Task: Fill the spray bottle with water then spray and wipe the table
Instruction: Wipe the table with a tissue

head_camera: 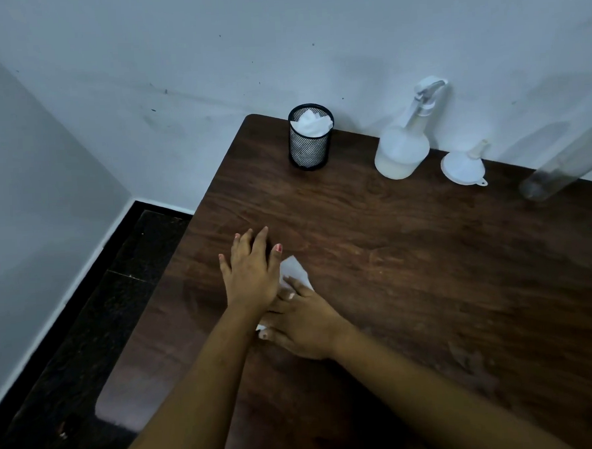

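Observation:
A white tissue [295, 269] lies flat on the dark wooden table [409, 252], near its left side. My right hand [305, 323] presses down on the tissue, fingers pointing left and covering most of it. My left hand [252, 273] lies flat just above, fingers spread; its edge rests over the tissue's left part and crosses over the right hand's fingers. The translucent white spray bottle [402, 146] stands upright at the back of the table by the wall, partly filled with water, well away from both hands.
A black mesh cup [310, 144] holding white tissues stands at the back left corner. A white funnel [463, 167] lies mouth down right of the spray bottle. A clear plastic bottle [559, 166] stands at the far right. The table's left edge drops to dark floor [97, 320].

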Demonstrator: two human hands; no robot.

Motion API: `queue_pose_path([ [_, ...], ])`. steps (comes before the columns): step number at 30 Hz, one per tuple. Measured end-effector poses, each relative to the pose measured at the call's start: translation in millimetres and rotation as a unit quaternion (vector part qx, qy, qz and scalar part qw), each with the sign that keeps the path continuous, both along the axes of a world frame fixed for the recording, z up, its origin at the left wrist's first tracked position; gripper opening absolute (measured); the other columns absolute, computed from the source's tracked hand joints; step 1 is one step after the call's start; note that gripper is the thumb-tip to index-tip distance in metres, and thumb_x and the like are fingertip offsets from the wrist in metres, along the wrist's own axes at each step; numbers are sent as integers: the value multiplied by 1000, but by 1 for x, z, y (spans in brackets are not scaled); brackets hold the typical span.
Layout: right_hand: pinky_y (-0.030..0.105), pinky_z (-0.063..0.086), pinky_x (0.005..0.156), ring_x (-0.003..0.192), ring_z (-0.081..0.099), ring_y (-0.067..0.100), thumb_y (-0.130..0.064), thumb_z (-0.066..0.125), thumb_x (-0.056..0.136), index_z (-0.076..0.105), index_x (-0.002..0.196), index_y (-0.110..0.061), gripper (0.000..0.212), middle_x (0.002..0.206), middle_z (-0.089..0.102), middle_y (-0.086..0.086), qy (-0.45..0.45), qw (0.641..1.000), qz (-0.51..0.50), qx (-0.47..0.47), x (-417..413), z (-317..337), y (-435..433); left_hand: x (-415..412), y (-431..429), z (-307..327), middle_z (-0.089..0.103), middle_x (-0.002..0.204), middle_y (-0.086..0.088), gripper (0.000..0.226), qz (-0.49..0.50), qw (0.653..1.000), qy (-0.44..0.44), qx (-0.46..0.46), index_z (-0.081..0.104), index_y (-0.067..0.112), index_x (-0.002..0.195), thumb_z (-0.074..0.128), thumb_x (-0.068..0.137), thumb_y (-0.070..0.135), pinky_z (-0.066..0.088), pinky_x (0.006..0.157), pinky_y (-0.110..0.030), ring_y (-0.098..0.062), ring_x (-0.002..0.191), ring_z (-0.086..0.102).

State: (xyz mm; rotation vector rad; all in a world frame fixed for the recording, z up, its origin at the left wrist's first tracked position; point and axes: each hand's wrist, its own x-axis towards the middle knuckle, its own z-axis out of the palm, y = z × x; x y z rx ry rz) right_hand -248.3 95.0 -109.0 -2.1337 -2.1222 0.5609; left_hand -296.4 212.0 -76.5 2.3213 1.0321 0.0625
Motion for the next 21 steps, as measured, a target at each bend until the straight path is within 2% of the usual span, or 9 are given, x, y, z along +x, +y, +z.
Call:
queue_pose_path([
  [2,50,16,116,144,27,23,-44,30,96,46,139,-30,48,151,40,-3,-26,999,-33,15,21,-4,-19,4,-3,0,21,157,0,50,-5,1000,7,-7,29,27,147,31,100,43,-3,116,-49,-17,148,2],
  [4,54,33,109,137,40,25,-42,33,93,45,140,-30,50,149,42,0,-71,991,-109,-1,53,-2,-35,8,-4,0,21,157,1,50,-11,1000,14,-6,29,28,147,31,100,43,-3,117,-48,-17,148,2],
  [5,56,36,107,138,39,25,-42,30,93,41,143,-29,53,151,39,1,-87,985,-150,-7,72,1,-42,9,-4,0,21,157,1,50,-14,1000,17,-4,29,28,147,31,100,43,-3,117,-48,-17,148,2],
  [7,53,19,116,147,17,22,-42,23,98,19,151,-32,53,160,16,-1,-99,968,-228,-23,110,3,-52,10,-4,0,20,157,1,50,-20,1000,22,0,28,28,147,30,100,43,-3,117,-48,-17,148,2],
  [9,48,2,117,149,-2,20,-41,22,101,4,151,-35,53,162,-1,-4,-87,945,-312,-50,143,4,-53,11,-1,0,20,157,0,51,-17,1000,24,2,28,28,148,30,100,44,-3,117,-48,-17,148,2],
  [13,47,-2,118,148,-6,20,-44,14,102,4,152,-33,52,162,-2,-5,-61,905,-418,-39,168,5,-15,3,10,-2,19,158,0,51,7,1000,25,1,27,28,148,30,100,44,-3,117,-48,-17,148,2],
  [15,47,-3,118,148,-6,20,-46,15,102,5,152,-31,54,162,-1,-5,-51,905,-422,-37,163,3,20,-3,17,-4,19,158,0,51,26,999,26,2,26,28,148,30,100,43,-3,117,-48,-17,148,2],
  [17,47,-3,118,149,-4,20,-46,18,102,5,152,-32,54,162,0,-6,-37,921,-386,-28,147,3,57,-11,23,-5,20,157,-1,51,45,999,24,7,26,28,148,30,100,42,-3,116,-49,-17,148,2],
  [21,44,-1,118,149,-1,18,-43,23,102,7,152,-30,55,161,3,-9,-22,969,-246,-5,84,6,112,-25,35,-6,22,157,0,52,89,996,18,14,22,28,149,31,100,42,-1,116,-51,-18,147,5],
])
